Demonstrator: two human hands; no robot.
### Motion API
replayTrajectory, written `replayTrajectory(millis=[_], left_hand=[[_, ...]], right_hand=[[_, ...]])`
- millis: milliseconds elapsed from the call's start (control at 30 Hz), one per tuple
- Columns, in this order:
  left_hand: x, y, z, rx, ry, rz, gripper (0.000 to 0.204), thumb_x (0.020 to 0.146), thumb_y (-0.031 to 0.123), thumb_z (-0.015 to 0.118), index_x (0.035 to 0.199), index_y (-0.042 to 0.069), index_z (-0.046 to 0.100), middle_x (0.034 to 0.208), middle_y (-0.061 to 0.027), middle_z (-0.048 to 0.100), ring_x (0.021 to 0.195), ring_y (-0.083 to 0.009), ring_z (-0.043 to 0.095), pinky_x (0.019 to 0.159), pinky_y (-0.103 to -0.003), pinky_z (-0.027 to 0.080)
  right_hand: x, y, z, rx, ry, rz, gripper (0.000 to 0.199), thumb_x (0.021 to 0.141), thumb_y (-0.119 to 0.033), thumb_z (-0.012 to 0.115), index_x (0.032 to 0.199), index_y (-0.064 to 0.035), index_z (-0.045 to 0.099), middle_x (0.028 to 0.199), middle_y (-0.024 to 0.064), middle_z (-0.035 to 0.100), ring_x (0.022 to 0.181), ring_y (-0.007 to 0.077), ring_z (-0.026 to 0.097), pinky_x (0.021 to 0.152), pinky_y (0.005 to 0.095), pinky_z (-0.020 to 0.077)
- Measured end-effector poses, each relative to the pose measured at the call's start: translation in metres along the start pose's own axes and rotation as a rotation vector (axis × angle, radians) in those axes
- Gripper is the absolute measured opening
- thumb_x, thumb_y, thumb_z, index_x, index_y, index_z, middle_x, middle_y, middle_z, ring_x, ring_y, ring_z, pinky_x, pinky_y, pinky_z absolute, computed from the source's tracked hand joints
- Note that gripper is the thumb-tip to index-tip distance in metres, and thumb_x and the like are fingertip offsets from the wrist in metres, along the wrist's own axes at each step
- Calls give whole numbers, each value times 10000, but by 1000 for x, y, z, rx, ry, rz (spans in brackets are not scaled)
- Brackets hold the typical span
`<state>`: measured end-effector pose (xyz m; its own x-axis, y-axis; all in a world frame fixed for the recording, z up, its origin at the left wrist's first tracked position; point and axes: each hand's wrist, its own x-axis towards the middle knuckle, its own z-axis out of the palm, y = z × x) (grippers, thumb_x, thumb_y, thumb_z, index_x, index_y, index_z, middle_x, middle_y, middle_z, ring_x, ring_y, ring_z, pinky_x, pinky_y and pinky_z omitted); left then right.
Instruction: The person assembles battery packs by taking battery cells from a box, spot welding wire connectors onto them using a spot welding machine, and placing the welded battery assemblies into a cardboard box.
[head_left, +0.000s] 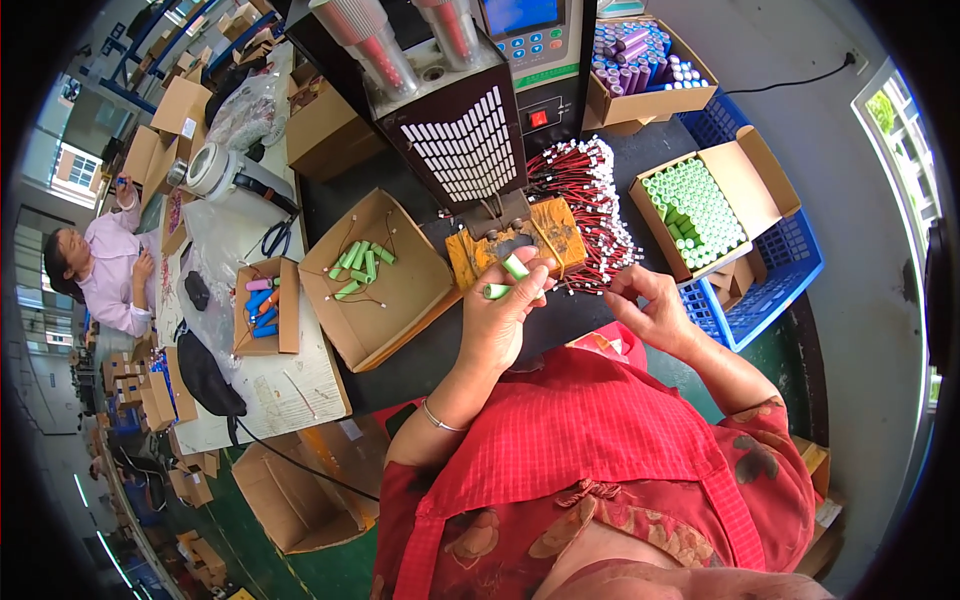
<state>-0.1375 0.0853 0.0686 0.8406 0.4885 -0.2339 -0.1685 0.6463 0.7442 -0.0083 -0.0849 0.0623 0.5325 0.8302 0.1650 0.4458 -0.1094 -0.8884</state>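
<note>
Two green cylindrical cells [515, 267] clamped in grip of left hand [497, 318]. Right hand [655, 312] beside red-and-black wires with white connectors [598, 225]; whether its grip is closed, cannot tell.

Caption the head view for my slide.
Left hand holding two green cells by an orange block, right hand near red wire leads.

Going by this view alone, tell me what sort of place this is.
Likely a small battery-assembly workshop: packed green cylindrical cells, a heap of red-and-black wires with white connectors, and a dark machine with a control panel suggest it.
</note>
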Motion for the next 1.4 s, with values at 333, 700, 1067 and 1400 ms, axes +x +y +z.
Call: replayTrajectory(millis=[333, 700, 1067, 1400], left_hand=[[-7, 2, -20, 69, 28, 74, 215, 876, 145, 557, 1052, 21, 548, 920, -72, 586, 802, -133, 576, 675, -243, 465], [-18, 4, -25, 171, -4, 13, 208, 807, 59, 633, 998, -1, 576, 867, -70, 619, 735, -110, 580, 629, -210, 470], [4, 21, -21, 991, -25, 515, 230, 724, 32, 708, 936, -18, 634, 795, -7, 531, 711, -94, 549, 623, -223, 451], [32, 24, -21, 1211, 94, 660, 190, 692, 90, 699, 865, 47, 635, 778, -78, 604, 677, -257, 607, 576, -317, 465]], right_hand=[[11, -3, 10, 55, -64, -59, 80, 765, -44, 618, 769, -11, 546, 725, 72, 588, 667, 153, 592, 605, 276, 472], [8, 1, 18, -28, -28, -265, 109, 749, -2, 614, 818, -10, 530, 760, 92, 591, 701, 214, 609, 629, 289, 483], [47, -27, 29, 260, -144, 83, 162, 868, -160, 581, 844, -6, 623, 706, 0, 592, 621, 35, 518, 534, 192, 424], [86, -29, 27, 262, -260, 268, 212, 875, -215, 566, 845, -13, 621, 597, -23, 529, 540, 30, 456, 479, 201, 373]])
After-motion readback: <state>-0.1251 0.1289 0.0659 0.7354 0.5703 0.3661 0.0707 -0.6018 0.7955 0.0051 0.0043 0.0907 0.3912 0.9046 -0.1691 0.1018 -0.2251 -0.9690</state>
